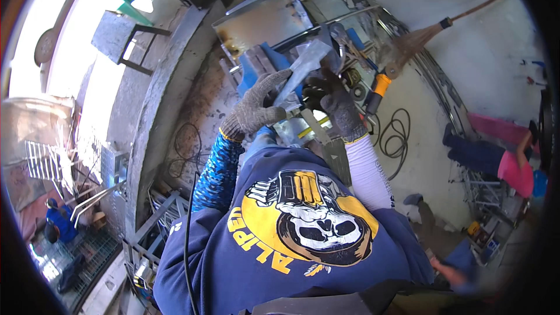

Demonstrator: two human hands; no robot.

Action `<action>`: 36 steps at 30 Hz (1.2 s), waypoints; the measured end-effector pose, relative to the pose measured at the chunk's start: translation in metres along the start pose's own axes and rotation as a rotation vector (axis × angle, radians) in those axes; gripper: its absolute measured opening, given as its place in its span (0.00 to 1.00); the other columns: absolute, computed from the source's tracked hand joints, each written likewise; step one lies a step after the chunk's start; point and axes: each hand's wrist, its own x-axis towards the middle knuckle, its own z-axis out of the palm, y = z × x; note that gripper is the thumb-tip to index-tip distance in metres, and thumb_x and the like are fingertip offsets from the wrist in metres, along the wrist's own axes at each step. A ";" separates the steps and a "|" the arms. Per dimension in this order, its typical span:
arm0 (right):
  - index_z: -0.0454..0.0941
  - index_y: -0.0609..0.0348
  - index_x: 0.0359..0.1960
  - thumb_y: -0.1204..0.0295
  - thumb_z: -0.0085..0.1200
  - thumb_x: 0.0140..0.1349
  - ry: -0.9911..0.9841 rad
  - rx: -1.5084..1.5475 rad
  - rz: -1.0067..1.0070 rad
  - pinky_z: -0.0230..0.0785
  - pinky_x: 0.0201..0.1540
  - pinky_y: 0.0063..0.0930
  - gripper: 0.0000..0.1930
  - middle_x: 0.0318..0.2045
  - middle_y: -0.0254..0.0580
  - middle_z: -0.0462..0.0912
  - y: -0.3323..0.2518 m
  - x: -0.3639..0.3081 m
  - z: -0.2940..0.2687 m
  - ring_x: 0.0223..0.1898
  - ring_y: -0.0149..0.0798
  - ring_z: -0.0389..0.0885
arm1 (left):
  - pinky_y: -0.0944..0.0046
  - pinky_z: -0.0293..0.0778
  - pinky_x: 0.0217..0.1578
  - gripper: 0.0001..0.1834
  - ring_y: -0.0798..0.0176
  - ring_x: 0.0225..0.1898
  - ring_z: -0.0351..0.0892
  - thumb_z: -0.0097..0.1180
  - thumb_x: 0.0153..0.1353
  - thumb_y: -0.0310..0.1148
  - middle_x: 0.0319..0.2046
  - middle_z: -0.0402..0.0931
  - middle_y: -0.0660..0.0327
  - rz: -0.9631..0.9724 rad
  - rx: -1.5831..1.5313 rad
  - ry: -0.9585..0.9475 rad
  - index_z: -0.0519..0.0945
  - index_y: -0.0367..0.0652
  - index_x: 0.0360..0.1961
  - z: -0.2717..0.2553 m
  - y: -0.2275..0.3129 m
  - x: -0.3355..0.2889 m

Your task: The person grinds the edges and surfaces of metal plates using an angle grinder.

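A flat grey metal piece [304,67], wide at its far end, lies slantwise in front of my body. My left hand [256,108], in a grey knit glove, is closed around its lower left edge, with the thumb and forefinger apart along it. My right hand [337,104], in a darker glove, is just right of the piece with its fingers apart and bent; it appears to hold nothing. Beneath and behind the piece is a blue metal block [248,76], partly hidden. An angle grinder [379,88] with an orange body lies to the right of my right hand.
A glass-like panel [262,20] leans at the back. A broom [423,38] and metal bars lie at the far right. A coiled black cable [398,146] is on the floor. A concrete ledge [166,81] runs along the left, beside a metal stool [116,38]. Other people are at both sides.
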 end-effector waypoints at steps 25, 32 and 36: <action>0.70 0.61 0.58 0.82 0.53 0.60 0.440 0.087 -0.025 0.84 0.38 0.35 0.22 0.44 0.43 0.80 -0.028 -0.044 -0.037 0.38 0.40 0.84 | 0.58 0.76 0.51 0.30 0.61 0.50 0.79 0.70 0.57 0.36 0.56 0.77 0.56 0.156 0.189 0.347 0.75 0.41 0.61 -0.002 -0.012 0.020; 0.76 0.61 0.47 0.83 0.55 0.59 0.641 0.152 -0.125 0.70 0.25 0.17 0.14 0.32 0.36 0.79 -0.024 -0.057 -0.088 0.25 0.26 0.75 | 0.50 0.74 0.54 0.24 0.44 0.52 0.77 0.67 0.55 0.44 0.51 0.77 0.51 -0.102 0.839 0.145 0.81 0.46 0.51 0.052 -0.067 0.010; 0.76 0.61 0.48 0.83 0.54 0.59 0.641 0.165 -0.144 0.70 0.25 0.17 0.14 0.33 0.36 0.80 -0.013 -0.071 -0.095 0.25 0.27 0.75 | 0.46 0.76 0.48 0.17 0.39 0.46 0.80 0.60 0.57 0.43 0.42 0.81 0.47 -0.247 0.770 0.128 0.83 0.45 0.44 0.058 -0.095 0.025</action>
